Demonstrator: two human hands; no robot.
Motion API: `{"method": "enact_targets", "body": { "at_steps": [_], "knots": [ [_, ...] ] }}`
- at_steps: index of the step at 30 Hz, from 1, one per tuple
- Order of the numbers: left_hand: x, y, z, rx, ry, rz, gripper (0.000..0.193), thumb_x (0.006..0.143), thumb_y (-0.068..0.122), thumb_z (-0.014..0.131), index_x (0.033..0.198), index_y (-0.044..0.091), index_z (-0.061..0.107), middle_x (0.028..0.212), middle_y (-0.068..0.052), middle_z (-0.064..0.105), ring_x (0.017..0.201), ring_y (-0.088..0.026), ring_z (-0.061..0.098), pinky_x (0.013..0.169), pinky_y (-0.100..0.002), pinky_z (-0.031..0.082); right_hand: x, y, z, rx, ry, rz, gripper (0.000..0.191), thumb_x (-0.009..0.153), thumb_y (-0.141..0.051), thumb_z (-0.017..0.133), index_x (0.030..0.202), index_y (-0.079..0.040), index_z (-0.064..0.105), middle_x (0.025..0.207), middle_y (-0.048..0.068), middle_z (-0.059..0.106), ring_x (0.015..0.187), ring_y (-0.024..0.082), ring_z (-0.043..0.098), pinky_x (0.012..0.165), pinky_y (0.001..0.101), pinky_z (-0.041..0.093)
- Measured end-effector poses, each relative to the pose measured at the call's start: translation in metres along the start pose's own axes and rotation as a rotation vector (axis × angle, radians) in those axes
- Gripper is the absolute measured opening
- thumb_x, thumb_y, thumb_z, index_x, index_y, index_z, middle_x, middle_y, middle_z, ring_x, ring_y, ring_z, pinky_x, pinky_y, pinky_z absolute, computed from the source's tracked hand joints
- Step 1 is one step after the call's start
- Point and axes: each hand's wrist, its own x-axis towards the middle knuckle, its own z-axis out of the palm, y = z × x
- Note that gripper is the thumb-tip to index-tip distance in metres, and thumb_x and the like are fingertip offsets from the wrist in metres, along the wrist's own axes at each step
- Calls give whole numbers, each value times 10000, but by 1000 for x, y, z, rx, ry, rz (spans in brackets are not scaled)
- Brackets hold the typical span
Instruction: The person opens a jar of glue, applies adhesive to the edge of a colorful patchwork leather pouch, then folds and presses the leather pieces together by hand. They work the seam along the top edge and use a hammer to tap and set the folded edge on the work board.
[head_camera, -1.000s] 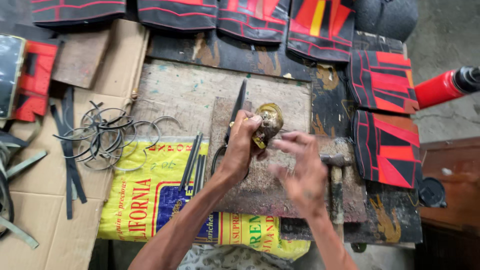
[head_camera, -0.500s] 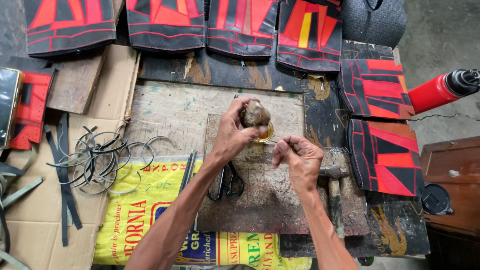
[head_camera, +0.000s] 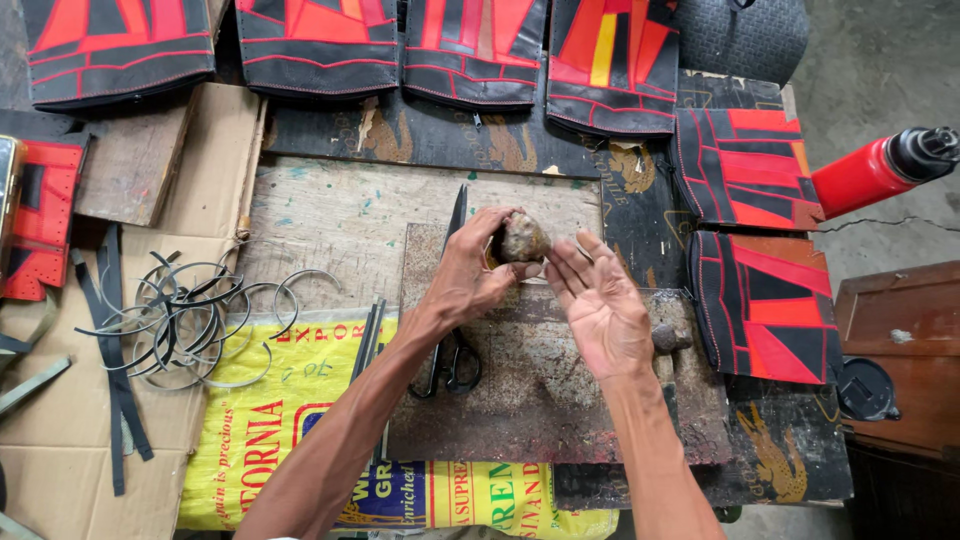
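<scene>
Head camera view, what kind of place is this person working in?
Probably a small leathercraft or bag-making workshop: red-and-black stitched panels lie around a worn workboard, with scissors and metal rings nearby. The left hand holds a grimy lump.

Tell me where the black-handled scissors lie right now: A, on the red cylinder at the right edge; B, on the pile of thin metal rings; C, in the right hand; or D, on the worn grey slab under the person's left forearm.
D: the black-handled scissors lie on the worn grey slab, partly covered by the left forearm, away from the rings and red cylinder.
</scene>
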Motion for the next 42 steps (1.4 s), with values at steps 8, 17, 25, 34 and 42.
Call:
{"method": "enact_targets", "body": {
  "at_steps": [8,17,25,34,42],
  "knots": [
    [-12,10,-5,-125,77,-41,625,788,211,900,1295,0,602,1271,-140,667,1218,-250,647,1075,-348,509,-3,-11,27,43,-73,32,718,938,-206,641,1552,27,349,1463,301,521,1375,427,495,1184,541,391],
    [-12,-2,1,-45,30,-51,615,787,244,868,1280,0,593,1238,-123,671,1156,-256,673,1050,-381,545,33,40,24,-1307,-226,-469,1096,707,50,710,1645,-74,156,1550,252,490,1335,360,600,1099,451,474],
    [-7,-1,3,357,-137,-196,741,833,352,831,1385,-1,485,1312,-198,571,1253,-330,569,1118,-435,457,38,45,18,-1345,-165,-432,1128,725,-74,835,1622,-95,151,1112,205,750,982,322,771,893,391,645],
    [-44,46,-8,156,-128,65,1199,749,311,902,1559,-160,155,1535,-392,337,1433,-498,357,1179,-523,340,-6,-7,57,-855,-259,-346,1329,669,-357,980,1680,-50,174,1468,266,559,1338,328,613,1141,412,576],
    [-62,72,23,25,46,-115,600,794,230,868,1190,-34,502,995,-166,678,823,-291,742,711,-344,628,-38,-51,107,-954,-359,-391,1278,740,-468,886,1662,-51,106,1377,169,590,1215,229,649,1043,387,566]
  ]
}}
